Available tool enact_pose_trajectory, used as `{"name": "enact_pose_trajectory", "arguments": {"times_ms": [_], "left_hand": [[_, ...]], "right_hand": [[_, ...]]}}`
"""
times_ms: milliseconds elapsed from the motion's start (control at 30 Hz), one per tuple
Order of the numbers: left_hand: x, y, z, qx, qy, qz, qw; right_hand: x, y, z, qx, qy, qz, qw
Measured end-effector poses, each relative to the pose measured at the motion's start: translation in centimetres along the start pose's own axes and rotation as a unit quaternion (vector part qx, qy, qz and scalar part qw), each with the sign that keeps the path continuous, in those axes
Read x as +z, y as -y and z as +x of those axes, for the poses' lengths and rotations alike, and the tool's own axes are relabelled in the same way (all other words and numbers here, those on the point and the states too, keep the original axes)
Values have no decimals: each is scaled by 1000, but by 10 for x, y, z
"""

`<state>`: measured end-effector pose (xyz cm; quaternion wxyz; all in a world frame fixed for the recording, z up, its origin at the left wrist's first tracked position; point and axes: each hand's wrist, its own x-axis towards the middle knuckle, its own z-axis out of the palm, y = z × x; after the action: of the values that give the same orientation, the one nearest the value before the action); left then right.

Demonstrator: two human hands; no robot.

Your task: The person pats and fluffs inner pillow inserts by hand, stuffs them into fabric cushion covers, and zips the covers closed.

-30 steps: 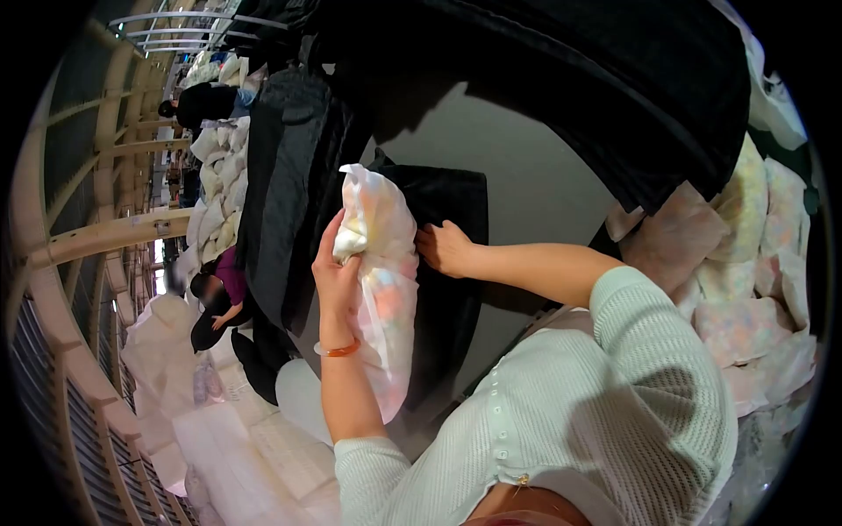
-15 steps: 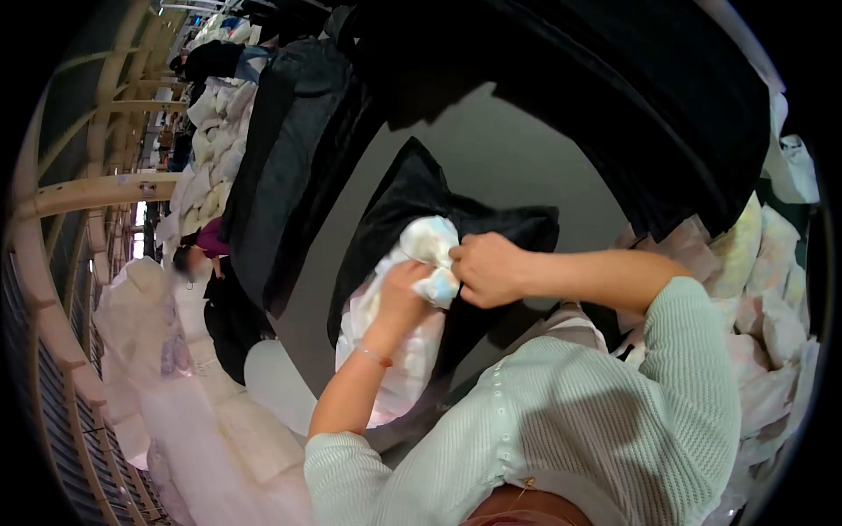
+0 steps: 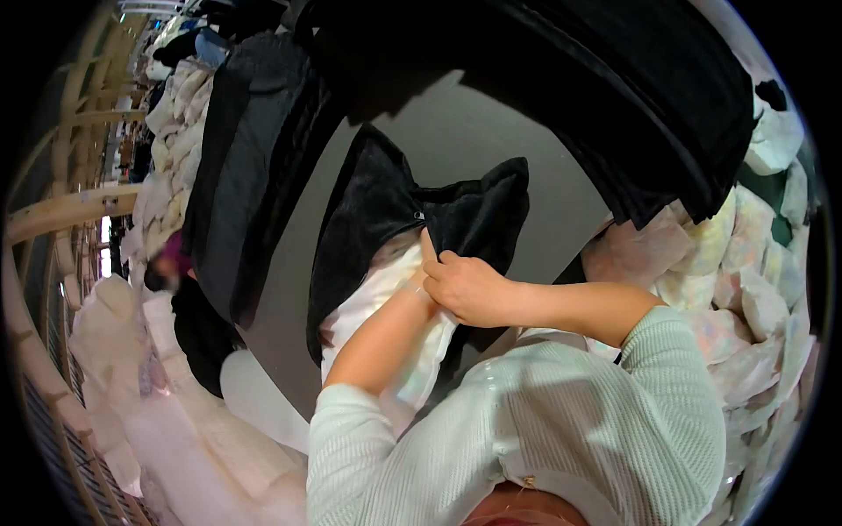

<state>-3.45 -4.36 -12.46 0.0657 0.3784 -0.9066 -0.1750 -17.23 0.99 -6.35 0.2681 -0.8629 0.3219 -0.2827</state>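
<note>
A black plush cushion cover [image 3: 364,206] with a zipper pull [image 3: 419,216] lies on the grey table, two of its corners pointing away from me. A white pillow insert [image 3: 373,302] is partly inside its opening, the near end sticking out towards my body. My left hand [image 3: 427,249] reaches through the opening over the insert; its fingers are hidden inside the cover. Just right of that wrist, my right hand [image 3: 469,289] pinches the edge of the cover's opening.
Stacked black covers [image 3: 614,114] lie along the table's far side, with more black fabric [image 3: 250,131] at its left. White and pastel stuffed inserts [image 3: 702,272] are heaped on the right. Pale filled bags [image 3: 193,412] lie at lower left. Another person [image 3: 171,263] is at far left.
My left hand has pushed the bunched end of the white insert forward into the cover, out of sight. My right hand has gone from the insert's end to the cover's edge.
</note>
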Motion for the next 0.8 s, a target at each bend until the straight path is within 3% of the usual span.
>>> {"name": "enact_pose_trajectory", "arguments": {"times_ms": [167,267,300,333,367,400,433,467,533,600,667,733,767,800], "left_hand": [[3,7,-4,-33,-69,-34,996],[-13,11,-7,-30,-110,-93,989],[-32,4,-9,-45,-84,-120,988],[-53,-2,-12,-92,18,-136,986],[-77,-9,-11,-108,171,-45,978],[-91,-14,-22,-92,148,-84,981],[-103,-17,-47,-13,26,-33,999],[-131,-35,-70,-54,19,23,998],[-181,-82,-117,-124,-96,-19,987],[-203,-125,-181,-282,-134,-109,944],[-195,-142,-260,-457,-80,-177,868],[-165,-156,-332,-620,14,-306,722],[-140,-164,-367,-652,66,-354,667],[-105,-165,-401,-641,65,-432,632]], "right_hand": [[-8,-17,0,11,15,119,993],[-13,-28,-4,-23,-28,165,986],[-17,-33,-7,-38,-34,153,987],[-20,-37,-8,-41,-38,153,987],[-24,-41,-8,-45,-41,152,987],[-25,-46,-10,-37,-29,126,991],[-25,-48,-12,-26,-17,102,994],[-26,-46,-13,5,0,86,996],[-22,-43,-15,8,-9,63,998],[-22,-36,-16,-10,5,52,999],[-24,-16,-14,6,-28,-23,999],[-32,18,-9,-12,-29,-22,999],[-30,34,-8,-43,-15,-10,999],[-20,45,-7,-136,15,7,991]]}}
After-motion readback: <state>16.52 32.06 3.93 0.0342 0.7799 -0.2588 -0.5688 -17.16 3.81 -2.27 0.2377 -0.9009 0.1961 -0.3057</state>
